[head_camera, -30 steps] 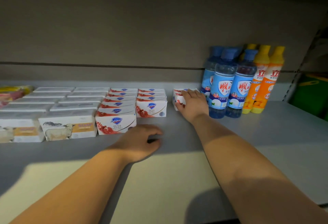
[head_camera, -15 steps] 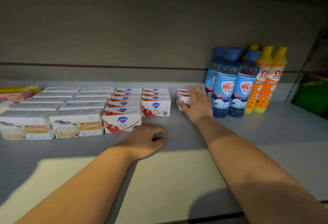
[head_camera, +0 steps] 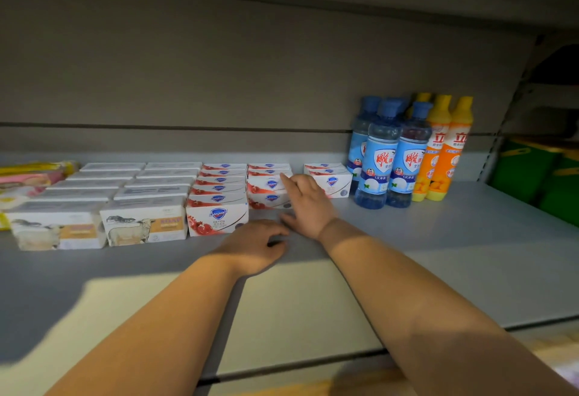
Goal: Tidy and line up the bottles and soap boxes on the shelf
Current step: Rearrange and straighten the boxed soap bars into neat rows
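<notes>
The fingers (head_camera: pixel 277 232) of the left hand (head_camera: pixel 250 246) lay loosely curled, palm down on the grey shelf (head_camera: pixel 454 254), holding nothing, the forearm reaching in from the lower left. Behind it stood rows of sheep-print soap boxes (head_camera: pixel 144 223) and red-and-white soap boxes (head_camera: pixel 216 214). The right hand (head_camera: pixel 308 204) reached further in, fingers spread and nearly straight, gripping nothing, its index tip at the second red-and-white row (head_camera: pixel 266 184). Just beside it sat a separate short stack of boxes (head_camera: pixel 332 180), then upright blue bottles (head_camera: pixel 379 157) and orange bottles (head_camera: pixel 445 151).
</notes>
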A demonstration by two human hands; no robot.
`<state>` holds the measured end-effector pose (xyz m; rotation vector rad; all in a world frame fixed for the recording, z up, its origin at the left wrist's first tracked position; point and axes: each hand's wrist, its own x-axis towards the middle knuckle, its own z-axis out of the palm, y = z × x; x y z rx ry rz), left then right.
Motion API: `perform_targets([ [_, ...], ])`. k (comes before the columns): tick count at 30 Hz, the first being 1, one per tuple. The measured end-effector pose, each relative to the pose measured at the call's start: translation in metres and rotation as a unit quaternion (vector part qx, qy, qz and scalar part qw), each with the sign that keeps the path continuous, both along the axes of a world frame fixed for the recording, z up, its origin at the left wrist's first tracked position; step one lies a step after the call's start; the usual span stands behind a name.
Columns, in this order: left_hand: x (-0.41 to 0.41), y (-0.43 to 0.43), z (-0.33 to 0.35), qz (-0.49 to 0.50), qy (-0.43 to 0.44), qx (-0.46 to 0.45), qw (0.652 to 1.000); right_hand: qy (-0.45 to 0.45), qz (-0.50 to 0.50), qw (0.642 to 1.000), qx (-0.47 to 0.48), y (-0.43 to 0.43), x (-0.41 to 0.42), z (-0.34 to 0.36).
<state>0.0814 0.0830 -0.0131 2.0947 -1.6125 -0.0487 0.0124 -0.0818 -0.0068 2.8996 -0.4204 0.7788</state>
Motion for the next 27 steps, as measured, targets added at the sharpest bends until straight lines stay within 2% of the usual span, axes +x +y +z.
perform_targets([
  [4,-0.003,0.001,-0.001,0.002,-0.026,-0.005,1.0,0.002,-0.008,1.0,0.01,0.003,-0.003,-0.001],
  [7,-0.005,0.001,-0.002,0.001,-0.036,-0.011,0.999,0.006,0.015,0.996,0.087,0.004,-0.002,-0.001],
  [9,-0.004,0.001,-0.003,0.001,-0.04,-0.002,0.999,-0.033,0.029,0.986,0.159,0.006,-0.001,-0.001],
  [13,0.001,-0.002,-0.004,0.007,-0.022,-0.016,1.0,-0.084,0.016,0.973,0.214,0.002,-0.002,-0.001],
  [17,0.004,-0.002,-0.005,-0.002,-0.016,-0.022,1.0,-0.154,-0.008,0.944,0.293,0.004,-0.018,0.0],
  [19,0.004,-0.002,-0.007,-0.004,-0.014,-0.012,1.0,-0.204,-0.025,0.904,0.374,0.007,-0.03,-0.001],
  [22,0.006,-0.002,-0.006,-0.005,-0.002,0.01,1.0,-0.266,-0.024,0.801,0.536,0.016,-0.047,0.0],
  [24,0.005,0.001,-0.002,0.007,0.076,0.0,0.997,-0.283,-0.008,0.729,0.623,0.024,-0.058,0.001],
  [25,0.004,0.002,0.001,0.013,0.13,-0.023,0.991,-0.294,0.011,0.68,0.671,0.027,-0.062,0.003],
  [27,-0.005,0.003,0.009,0.03,0.245,-0.086,0.965,-0.297,0.052,0.6,0.741,0.032,-0.069,0.007],
])
